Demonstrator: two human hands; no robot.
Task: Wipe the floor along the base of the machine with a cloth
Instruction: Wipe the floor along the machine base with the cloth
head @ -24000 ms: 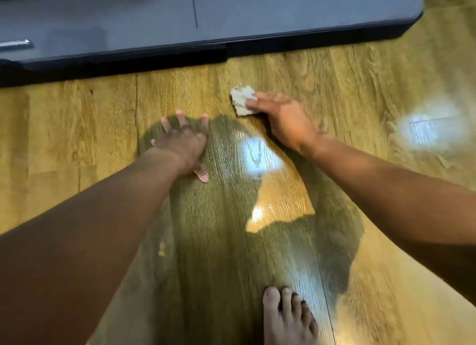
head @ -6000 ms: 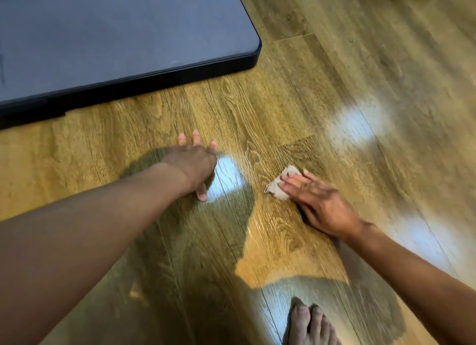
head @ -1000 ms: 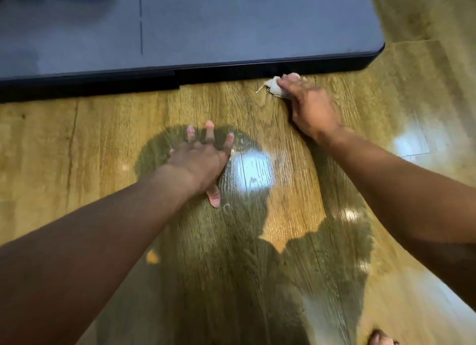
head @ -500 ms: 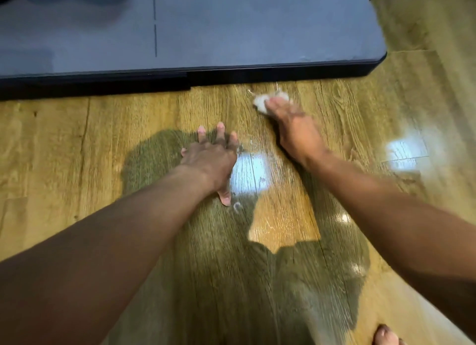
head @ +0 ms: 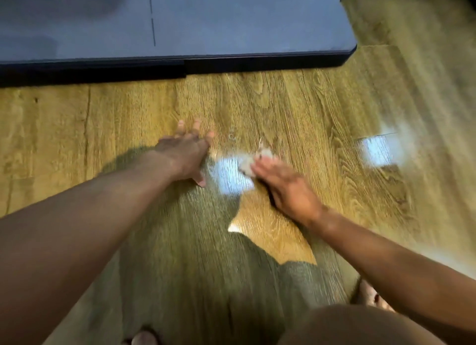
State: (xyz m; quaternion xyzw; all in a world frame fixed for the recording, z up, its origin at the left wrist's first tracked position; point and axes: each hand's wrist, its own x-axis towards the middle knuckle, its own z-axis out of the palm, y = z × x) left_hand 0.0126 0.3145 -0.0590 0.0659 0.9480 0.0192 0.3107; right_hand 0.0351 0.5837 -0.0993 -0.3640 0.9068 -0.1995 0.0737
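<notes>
Mid-wipe, your right hand presses the cloth flat-fingered on the floor at frame centre, left hand spread bracing beside it; next, push it up toward the machine base.

The floor is a warm honey-gold wood print, with darker brown grain running in long streaks, a few swirly knots and thin dark seams between planks. The machine is a flat slate blue-grey on top, pretty much plain apart from one thin dark line broken into dashes. Its base strip is black. The cloth looks off-white to pale grey, too blurry to tell any pattern. There are two bright bluish-white glare patches on the floor, one right by the cloth and one toward the right edge. The shadow turns the wood a murky olive-brown, with the grain showing through.
</notes>
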